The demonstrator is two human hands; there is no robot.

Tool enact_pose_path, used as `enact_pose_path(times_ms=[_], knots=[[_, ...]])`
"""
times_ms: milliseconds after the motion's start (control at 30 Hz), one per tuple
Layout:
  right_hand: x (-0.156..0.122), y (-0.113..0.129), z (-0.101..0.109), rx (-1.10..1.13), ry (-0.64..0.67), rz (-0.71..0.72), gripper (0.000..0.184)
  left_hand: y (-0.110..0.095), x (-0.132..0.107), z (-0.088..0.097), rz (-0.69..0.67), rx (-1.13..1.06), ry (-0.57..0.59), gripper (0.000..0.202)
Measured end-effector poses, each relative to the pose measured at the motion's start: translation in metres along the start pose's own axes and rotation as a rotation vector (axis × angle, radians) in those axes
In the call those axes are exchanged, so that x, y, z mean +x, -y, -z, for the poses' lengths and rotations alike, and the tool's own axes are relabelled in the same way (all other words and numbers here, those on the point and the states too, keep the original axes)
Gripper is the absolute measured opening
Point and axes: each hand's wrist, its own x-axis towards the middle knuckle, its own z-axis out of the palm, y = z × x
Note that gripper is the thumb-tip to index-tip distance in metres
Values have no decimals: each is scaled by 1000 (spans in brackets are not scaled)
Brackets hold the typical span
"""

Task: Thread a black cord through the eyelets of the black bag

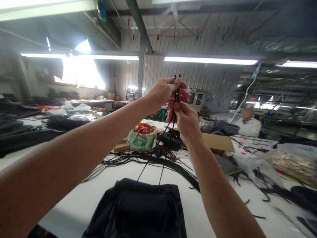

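Workshop table [74, 201], both hands pinching black cords [177, 86]

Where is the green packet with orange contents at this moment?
In the head view, the green packet sits on the white table just left of centre, below the raised left hand, beside a cardboard box and black cords.
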Motion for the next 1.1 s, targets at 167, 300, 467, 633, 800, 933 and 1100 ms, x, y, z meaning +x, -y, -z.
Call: enact_pose_path(times_ms=[167,300,467,633,800,933,1100], knots=[[-18,-10,-1,-17,-10,-63,38,17,-13,-1,67,24,82,31],[-33,-30,2,2,-16,-160,44,48,-27,11,116,-35,62,32],[-43,-42,6,2,-16,-188,45,68,-41,27,132,-60,65,57],[-45,-45,8,-11,-12,-212,42,70,-47,33,157,-33,73,65],[-35,-39,8,-2,-13,-198,45,64,-39,29,118,12,86,65],[-20,-27,9,16,-1,-191,55,58,-31,27,76,53,70,56],[-9,-16,8,31,21,-181,60,52,-21,25,40,71,-1,40]])
